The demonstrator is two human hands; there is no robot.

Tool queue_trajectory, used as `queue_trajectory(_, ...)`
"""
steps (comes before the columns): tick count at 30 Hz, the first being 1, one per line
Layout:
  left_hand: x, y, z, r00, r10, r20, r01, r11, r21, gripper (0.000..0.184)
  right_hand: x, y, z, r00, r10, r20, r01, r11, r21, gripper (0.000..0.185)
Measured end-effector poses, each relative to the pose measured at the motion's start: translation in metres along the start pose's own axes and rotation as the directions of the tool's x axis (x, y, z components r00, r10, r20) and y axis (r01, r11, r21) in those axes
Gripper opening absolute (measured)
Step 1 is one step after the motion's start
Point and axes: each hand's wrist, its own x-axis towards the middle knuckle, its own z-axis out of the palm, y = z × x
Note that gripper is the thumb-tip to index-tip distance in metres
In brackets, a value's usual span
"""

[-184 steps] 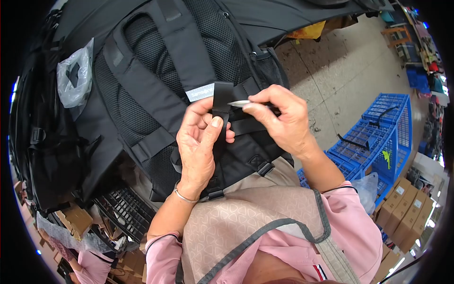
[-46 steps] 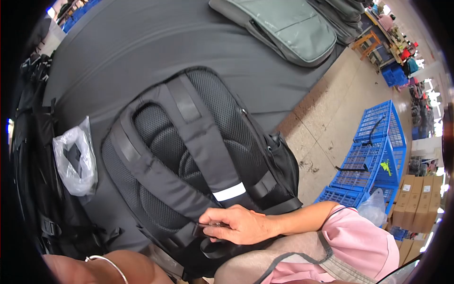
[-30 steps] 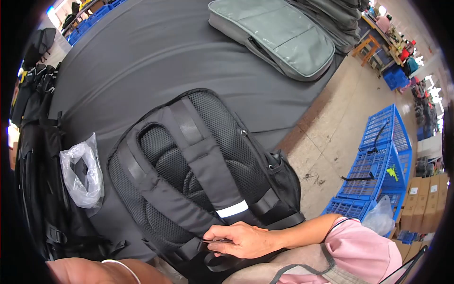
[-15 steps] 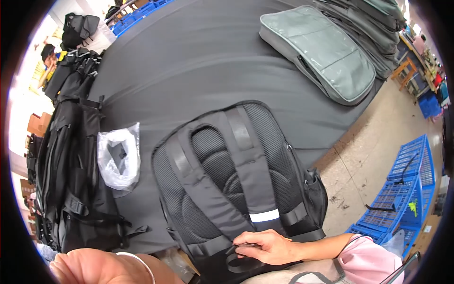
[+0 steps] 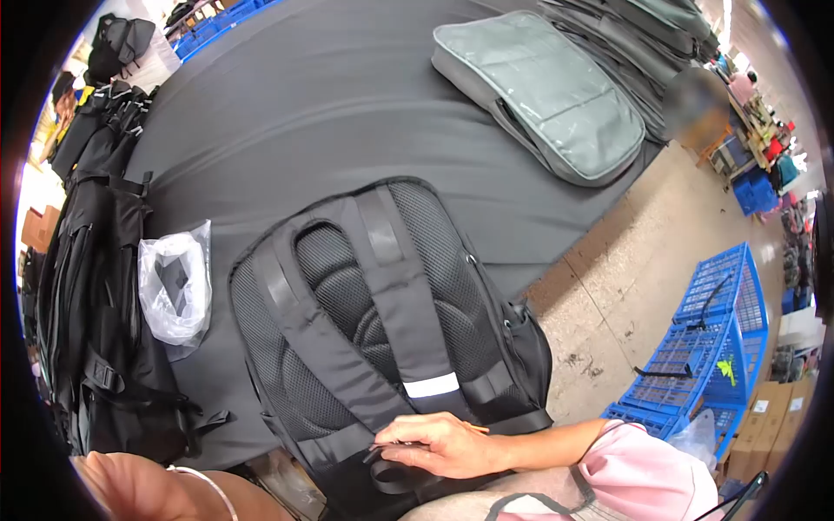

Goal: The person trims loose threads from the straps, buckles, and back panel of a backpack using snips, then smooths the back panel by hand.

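A black backpack [image 5: 334, 278] lies with its mesh back panel and two padded shoulder straps facing up. One strap bears a white reflective band [image 5: 431, 385]. At the backpack's bottom edge, my right hand [image 5: 439, 445] is closed on a looped black webbing strap [image 5: 391, 476]. A thin orange tip pokes out behind that hand; its kind is unclear. My left hand [image 5: 130, 484], with a pale bracelet at the wrist, is at the lower left near the stacked black bags. Its fingers are out of sight.
Black bags [image 5: 100, 313] are piled along the left, beside a clear plastic bag [image 5: 175, 291] on the dark-covered table [image 5: 287, 113]. A grey-green bag [image 5: 547, 95] lies at the far right edge. Blue plastic crates [image 5: 686, 347] and cardboard boxes [image 5: 769, 425] stand on the floor.
The view has shifted, so the backpack, table and crates appear further left. My right hand still grips the strap at the backpack's bottom edge.
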Motion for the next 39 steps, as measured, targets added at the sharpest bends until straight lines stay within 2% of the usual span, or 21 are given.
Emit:
queue_trajectory(1, 0.001, 0.001, -0.002, 1.000, 0.002, 0.001, -0.002, 1.000, 0.007, 0.057, -0.002, -0.001, 0.003, 1.000, -0.023, -0.006, 0.023, 0.999, -0.035, 0.024)
queue_trajectory(5, 0.010, 0.013, -0.017, 0.999, 0.037, 0.000, -0.037, 0.999, 0.030, 0.057, 0.003, -0.012, -0.002, 0.994, 0.090, 0.059, -0.093, 0.994, 0.053, 0.020)
queue_trajectory(6, 0.010, 0.014, -0.015, 0.998, 0.055, -0.007, -0.055, 0.998, 0.023, 0.058, 0.002, -0.010, 0.001, 0.999, 0.048, 0.022, -0.048, 0.998, 0.041, 0.019)
queue_trajectory(9, 0.014, 0.013, -0.012, 0.996, 0.085, -0.009, -0.085, 0.996, 0.013, 0.058, 0.004, -0.010, 0.000, 0.994, 0.100, 0.052, -0.104, 0.991, 0.078, 0.018)
queue_trajectory(10, 0.017, 0.013, -0.011, 0.996, 0.093, -0.008, -0.093, 0.996, 0.008, 0.058, 0.003, -0.004, 0.004, 0.999, 0.042, 0.010, -0.043, 0.997, 0.066, 0.017)
queue_trajectory(22, 0.032, 0.014, 0.010, 0.989, 0.146, 0.002, -0.146, 0.986, -0.076, 0.059, 0.002, -0.002, 0.005, 0.989, 0.130, 0.070, -0.137, 0.985, 0.106, 0.015)
queue_trajectory(26, 0.038, 0.015, 0.014, 0.986, 0.167, 0.007, -0.166, 0.983, -0.078, 0.059, 0.003, -0.001, 0.003, 1.000, 0.009, 0.008, -0.010, 0.997, 0.073, 0.016)
queue_trajectory(27, 0.040, 0.016, 0.016, 0.984, 0.176, 0.011, -0.175, 0.982, -0.075, 0.059, 0.004, -0.004, 0.001, 0.998, 0.054, 0.041, -0.058, 0.994, 0.090, 0.017)
queue_trajectory(30, 0.049, 0.019, 0.019, 0.978, 0.206, 0.020, -0.205, 0.977, -0.064, 0.059, 0.002, -0.001, 0.003, 0.999, 0.049, 0.008, -0.049, 0.993, 0.106, 0.017)
queue_trajectory(31, 0.052, 0.020, 0.021, 0.977, 0.214, 0.021, -0.212, 0.975, -0.063, 0.059, 0.002, 0.003, 0.007, 0.999, -0.003, -0.035, 0.008, 0.992, 0.124, 0.016)
queue_trajectory(34, 0.060, 0.022, 0.028, 0.973, 0.229, 0.025, -0.227, 0.972, -0.061, 0.059, 0.002, -0.001, 0.003, 0.999, 0.039, 0.005, -0.039, 0.993, 0.108, 0.014)
queue_trajectory(39, 0.070, 0.026, 0.035, 0.968, 0.249, 0.030, -0.247, 0.967, -0.060, 0.060, 0.000, 0.006, 0.010, 0.998, 0.028, -0.048, -0.020, 0.986, 0.163, 0.013)
